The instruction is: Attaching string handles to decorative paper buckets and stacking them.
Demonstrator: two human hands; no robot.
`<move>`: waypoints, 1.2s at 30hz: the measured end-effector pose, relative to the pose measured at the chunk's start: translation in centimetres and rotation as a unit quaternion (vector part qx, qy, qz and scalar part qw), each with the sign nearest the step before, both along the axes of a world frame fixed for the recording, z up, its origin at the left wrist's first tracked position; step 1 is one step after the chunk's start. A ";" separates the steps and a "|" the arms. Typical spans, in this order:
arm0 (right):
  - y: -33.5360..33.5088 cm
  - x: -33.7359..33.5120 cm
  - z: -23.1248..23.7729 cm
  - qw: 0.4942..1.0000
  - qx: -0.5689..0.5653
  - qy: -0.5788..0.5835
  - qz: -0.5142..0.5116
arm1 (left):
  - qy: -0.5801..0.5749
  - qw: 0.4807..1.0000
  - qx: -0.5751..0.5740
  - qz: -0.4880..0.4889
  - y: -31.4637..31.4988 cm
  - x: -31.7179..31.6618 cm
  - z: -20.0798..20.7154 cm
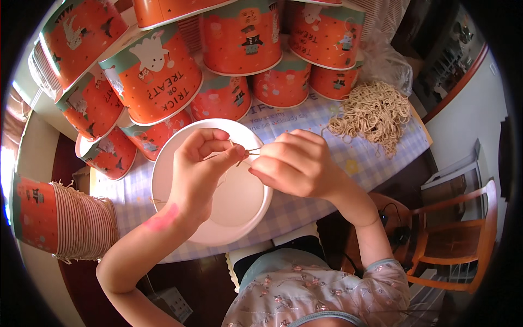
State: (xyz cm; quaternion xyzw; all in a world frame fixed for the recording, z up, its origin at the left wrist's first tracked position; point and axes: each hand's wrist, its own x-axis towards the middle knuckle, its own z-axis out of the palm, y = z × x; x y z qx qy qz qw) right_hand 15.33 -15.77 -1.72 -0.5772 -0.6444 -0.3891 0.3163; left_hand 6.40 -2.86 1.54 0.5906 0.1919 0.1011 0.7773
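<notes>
Thin tan twine (253, 152) runs between my two hands over a white round tub (257, 213). My left hand (200, 158) pinches the twine between thumb and forefinger, its other fingers curled. Close beside it, my right hand (297, 163) is closed with the twine at its fingertips; its palm side is hidden. A loop or crossing of the strands shows between the fingertips, too small to tell if it is knotted. A thin strand hangs down into the tub near my left hand. The tub stands on a blue-and-white checked tablecloth (294, 218).
Orange printed paper buckets (242, 38) are piled upside down along the far side. A nested stack of buckets (84, 220) with twine around it lies at left. A tangled twine heap (376, 114) sits at right, near a clear plastic bag (387, 60). A wooden chair (455, 240) stands lower right.
</notes>
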 end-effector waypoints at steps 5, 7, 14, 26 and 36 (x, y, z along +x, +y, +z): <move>0.0 0.2 0.0 0.999 -0.001 0.014 -0.030 | -0.002 1.000 0.007 -0.001 -0.2 -0.1 -0.1; 0.1 -0.2 0.2 0.999 -0.034 -0.004 -0.029 | -0.007 1.000 0.000 0.002 -0.2 0.0 -0.3; 0.4 -0.1 0.6 0.991 -0.024 -0.123 -0.044 | -0.019 1.000 0.009 0.012 -0.5 -0.1 -0.4; 0.1 0.0 -0.4 0.994 0.000 0.107 0.007 | -0.025 0.999 -0.034 0.006 -0.4 -0.2 -0.9; -0.7 0.2 0.2 0.911 -0.133 0.388 0.049 | -0.050 0.999 -0.005 0.002 -0.3 -0.2 -1.4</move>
